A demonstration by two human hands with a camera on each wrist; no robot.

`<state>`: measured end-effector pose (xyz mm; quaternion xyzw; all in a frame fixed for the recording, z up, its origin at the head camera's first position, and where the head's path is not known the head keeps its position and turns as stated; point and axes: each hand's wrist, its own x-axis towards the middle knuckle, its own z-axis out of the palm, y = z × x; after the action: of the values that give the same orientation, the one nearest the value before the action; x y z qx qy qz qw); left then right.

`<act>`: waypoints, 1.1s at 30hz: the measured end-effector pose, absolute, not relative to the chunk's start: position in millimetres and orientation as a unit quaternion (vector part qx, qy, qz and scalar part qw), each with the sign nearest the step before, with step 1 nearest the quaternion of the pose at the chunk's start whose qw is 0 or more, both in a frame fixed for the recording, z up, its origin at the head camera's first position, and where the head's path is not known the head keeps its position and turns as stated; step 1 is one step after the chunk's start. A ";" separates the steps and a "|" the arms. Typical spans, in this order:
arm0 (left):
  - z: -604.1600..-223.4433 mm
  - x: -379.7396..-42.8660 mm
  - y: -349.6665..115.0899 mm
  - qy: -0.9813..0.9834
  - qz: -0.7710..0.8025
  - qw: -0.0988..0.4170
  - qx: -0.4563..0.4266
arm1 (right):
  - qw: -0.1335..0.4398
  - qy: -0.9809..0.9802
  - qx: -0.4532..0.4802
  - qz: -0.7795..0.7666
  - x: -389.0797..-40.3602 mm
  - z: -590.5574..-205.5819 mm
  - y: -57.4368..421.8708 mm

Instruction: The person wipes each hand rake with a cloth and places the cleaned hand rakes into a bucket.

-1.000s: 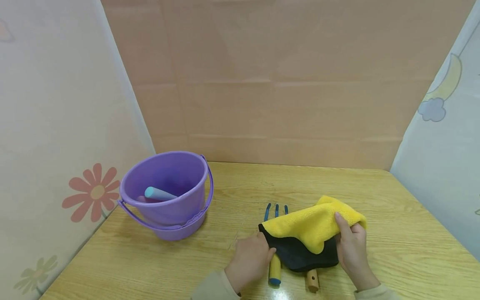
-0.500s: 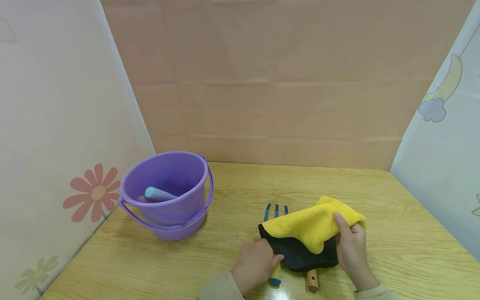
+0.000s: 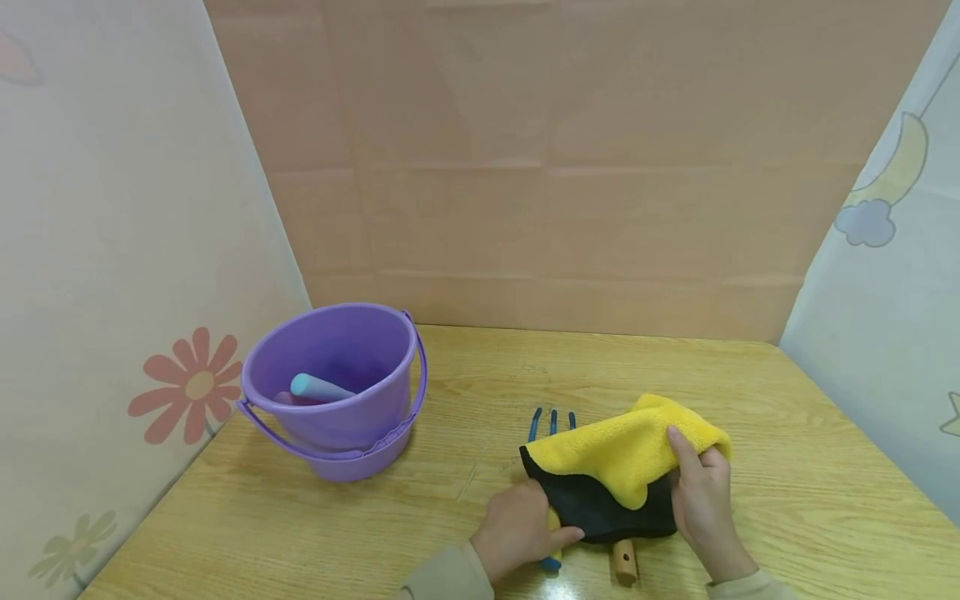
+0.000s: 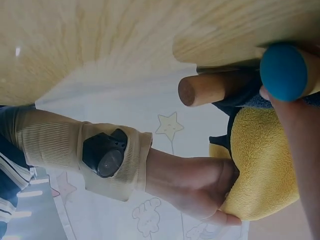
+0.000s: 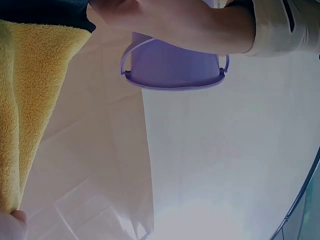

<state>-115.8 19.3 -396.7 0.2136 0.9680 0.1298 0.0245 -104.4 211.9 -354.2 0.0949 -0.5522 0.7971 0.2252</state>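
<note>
In the head view, a cloth (image 3: 637, 450), fluffy yellow on one side and black on the other, lies half folded over two tools. My right hand (image 3: 705, 500) pinches its folded yellow part, thumb on top. My left hand (image 3: 517, 525) is at the cloth's left corner, with the thumb laid across the yellow handle of a three-pronged hand fork (image 3: 553, 421). The fork's blue prongs stick out behind the cloth; the left wrist view shows its blue handle end (image 4: 283, 72). Beside it pokes out a round wooden handle (image 3: 625, 562), its other end hidden under the cloth.
A purple bucket (image 3: 352, 433) stands at the left of the wooden table (image 3: 465, 392), its handle hanging down at the front. A light blue rod-shaped handle (image 3: 318, 387) and something pinkish lie inside it. Paper-covered walls (image 3: 525, 208) enclose the back and sides.
My left hand has slid right and slightly nearer, its thumb now reaching across the yellow handle over the cloth's black edge. The right hand and the cloth have barely moved.
</note>
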 end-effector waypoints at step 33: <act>-406.2 -139.0 15.0 0.937 0.283 0.051 0.197 | 0.228 -0.556 0.106 0.793 -104.5 -356.9 211.7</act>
<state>-139.0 15.0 -406.2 0.1974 0.9371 0.2833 0.0513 -104.5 211.7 -356.9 0.1061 -0.5555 0.7926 0.2277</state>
